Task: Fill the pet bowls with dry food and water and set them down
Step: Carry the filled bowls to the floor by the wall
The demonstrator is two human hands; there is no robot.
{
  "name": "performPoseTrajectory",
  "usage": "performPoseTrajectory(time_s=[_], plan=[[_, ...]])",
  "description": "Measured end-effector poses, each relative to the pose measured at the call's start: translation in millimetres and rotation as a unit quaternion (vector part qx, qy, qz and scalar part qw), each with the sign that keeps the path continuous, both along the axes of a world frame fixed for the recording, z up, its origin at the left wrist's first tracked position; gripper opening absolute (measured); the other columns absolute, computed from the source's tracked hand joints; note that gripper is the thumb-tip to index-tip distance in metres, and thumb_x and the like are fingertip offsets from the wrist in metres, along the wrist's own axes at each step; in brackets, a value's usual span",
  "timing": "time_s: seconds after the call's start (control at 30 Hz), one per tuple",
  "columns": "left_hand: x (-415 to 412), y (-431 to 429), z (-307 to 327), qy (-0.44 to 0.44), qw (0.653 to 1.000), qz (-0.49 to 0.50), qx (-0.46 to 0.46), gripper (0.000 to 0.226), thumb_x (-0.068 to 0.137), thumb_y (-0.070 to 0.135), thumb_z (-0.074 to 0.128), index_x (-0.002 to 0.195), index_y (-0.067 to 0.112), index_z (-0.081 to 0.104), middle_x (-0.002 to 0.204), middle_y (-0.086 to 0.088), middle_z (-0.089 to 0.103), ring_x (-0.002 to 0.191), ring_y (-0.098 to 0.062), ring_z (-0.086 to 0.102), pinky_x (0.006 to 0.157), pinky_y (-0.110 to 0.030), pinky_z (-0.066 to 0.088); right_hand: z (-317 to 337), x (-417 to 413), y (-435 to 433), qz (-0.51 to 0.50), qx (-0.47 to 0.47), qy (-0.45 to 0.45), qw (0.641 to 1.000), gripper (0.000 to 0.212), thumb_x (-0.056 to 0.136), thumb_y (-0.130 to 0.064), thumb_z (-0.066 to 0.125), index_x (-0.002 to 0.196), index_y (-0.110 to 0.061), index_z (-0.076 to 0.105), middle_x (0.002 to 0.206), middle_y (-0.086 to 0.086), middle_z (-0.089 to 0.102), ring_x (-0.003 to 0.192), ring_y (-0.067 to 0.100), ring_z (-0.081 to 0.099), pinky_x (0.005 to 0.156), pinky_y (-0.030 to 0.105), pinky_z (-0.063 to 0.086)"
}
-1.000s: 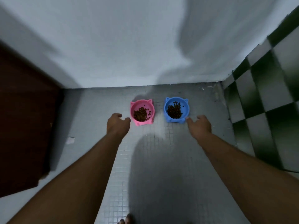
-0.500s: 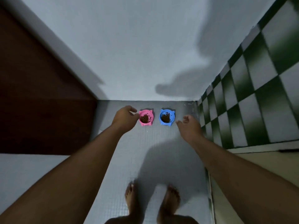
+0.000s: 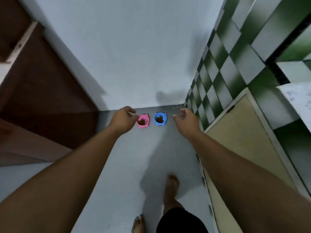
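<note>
Our left hand [image 3: 121,119] overlaps the left rim of the pink bowl [image 3: 147,123], and blur hides finer detail. The 2 eared bowls sit side by side on the grey floor [image 3: 127,165] by the far wall, the blue bowl [image 3: 165,120] on the right. Each holds brown dry food [image 3: 159,119]. Our right hand [image 3: 186,121] hangs right of the blue bowl. Both hands' fingers are loosely curled and hold nothing.

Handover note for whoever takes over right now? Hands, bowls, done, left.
Left hand: loosely curled, holds nothing. Right hand: the same, empty.
Pink bowl and blue bowl: side by side on the floor at the foot of the white wall, pink on the left, each with dry food in it.
Done: both bowls hold food and are set down.
Left: the water; no water or water bowl is in view.
</note>
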State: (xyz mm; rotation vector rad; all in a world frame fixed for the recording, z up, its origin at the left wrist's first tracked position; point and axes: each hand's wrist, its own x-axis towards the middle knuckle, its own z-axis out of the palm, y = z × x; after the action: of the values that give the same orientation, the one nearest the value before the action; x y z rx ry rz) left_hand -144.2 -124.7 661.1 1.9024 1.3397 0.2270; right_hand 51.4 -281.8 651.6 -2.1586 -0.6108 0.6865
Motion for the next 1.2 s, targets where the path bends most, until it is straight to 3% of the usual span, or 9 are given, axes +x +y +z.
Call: performPoseTrajectory(time_s=[0.07,0.2,0.43,0.63,0.8,0.97,1.1,1.2], plan=[[-10.9,-20.8,15.6,-0.016,1.0,-0.01,0.0,0.023,0.094,0.03,0.068,0.114,0.019,0.067,0.083,0.007,0.063,0.073,-0.01,0.06,0.061,-0.024,0.043,11.4,-20.2,-20.5,-0.007,0.022,-0.007,1.0,0.046,0.094,-0.035,0.063,0.135,-0.018,0.05,0.13,0.002,0.058,0.107,0.015,0.057,0.077,0.026,0.046],[-21.5,-63.9,38.8,-0.033,0.999,-0.041,-0.003,0.024,0.095,0.029,0.068,0.116,0.018,0.066,0.082,0.007,0.064,0.073,-0.01,0.059,0.064,-0.025,0.045,36.5,-48.3,-58.6,-0.024,0.058,-0.002,0.998,0.044,0.094,-0.032,0.064,0.133,-0.015,0.052,0.13,0.003,0.058,0.111,0.017,0.058,0.088,0.031,0.049],[-23.8,-141.1,78.4,-0.081,0.995,-0.065,0.005,0.017,0.097,0.028,0.064,0.112,0.02,0.064,0.077,0.003,0.067,0.066,-0.01,0.059,0.059,-0.024,0.041,78.0,-50.6,-136.4,-0.059,0.092,-0.035,0.993,0.041,0.093,-0.032,0.066,0.129,-0.015,0.054,0.12,-0.003,0.059,0.11,0.015,0.058,0.089,0.026,0.046],[-24.7,-219.1,103.6,-0.109,0.991,-0.075,0.008,0.014,0.098,0.03,0.064,0.111,0.024,0.063,0.083,0.002,0.065,0.065,-0.017,0.061,0.056,-0.023,0.043,103.2,-53.4,-221.2,-0.072,0.106,-0.059,0.99,0.042,0.092,-0.035,0.066,0.128,-0.017,0.055,0.119,-0.001,0.061,0.107,0.017,0.06,0.096,0.036,0.052],[-19.7,-282.2,110.9,-0.131,0.984,-0.118,0.013,0.012,0.095,0.028,0.064,0.107,0.025,0.064,0.081,0.003,0.068,0.07,-0.017,0.063,0.063,-0.025,0.045,118.8,-64.6,-294.0,-0.113,0.107,-0.08,0.985,0.043,0.092,-0.036,0.065,0.129,-0.016,0.054,0.116,-0.002,0.06,0.098,0.013,0.058,0.082,0.027,0.047],[-16.7,-326.5,124.2,-0.154,0.969,-0.191,0.02,0.015,0.093,0.034,0.067,0.107,0.027,0.066,0.09,-0.001,0.069,0.073,-0.02,0.064,0.07,-0.033,0.054,136.5,-84.0,-362.6,-0.177,0.103,-0.112,0.972,0.045,0.092,-0.037,0.066,0.13,-0.017,0.053,0.123,0.001,0.059,0.105,0.016,0.06,0.092,0.036,0.054],[-21.5,-364.2,134.1,-0.144,0.952,-0.268,0.027,0.014,0.095,0.035,0.066,0.107,0.027,0.067,0.094,0.002,0.068,0.077,-0.016,0.063,0.062,-0.03,0.048,149.6,-119.1,-414.3,-0.245,0.11,-0.126,0.955,0.043,0.091,-0.038,0.065,0.128,-0.019,0.053,0.12,0.0,0.06,0.099,0.016,0.06,0.084,0.032,0.052],[-33.3,-397.7,139.0,-0.151,0.935,-0.318,0.054,0.016,0.094,0.031,0.067,0.108,0.023,0.069,0.094,-0.001,0.071,0.087,-0.021,0.068,0.074,-0.036,0.056,151.8,-153.8,-447.2,-0.283,0.112,-0.128,0.944,0.042,0.092,-0.036,0.065,0.129,-0.019,0.054,0.118,-0.001,0.06,0.096,0.014,0.059,0.078,0.027,0.048]])
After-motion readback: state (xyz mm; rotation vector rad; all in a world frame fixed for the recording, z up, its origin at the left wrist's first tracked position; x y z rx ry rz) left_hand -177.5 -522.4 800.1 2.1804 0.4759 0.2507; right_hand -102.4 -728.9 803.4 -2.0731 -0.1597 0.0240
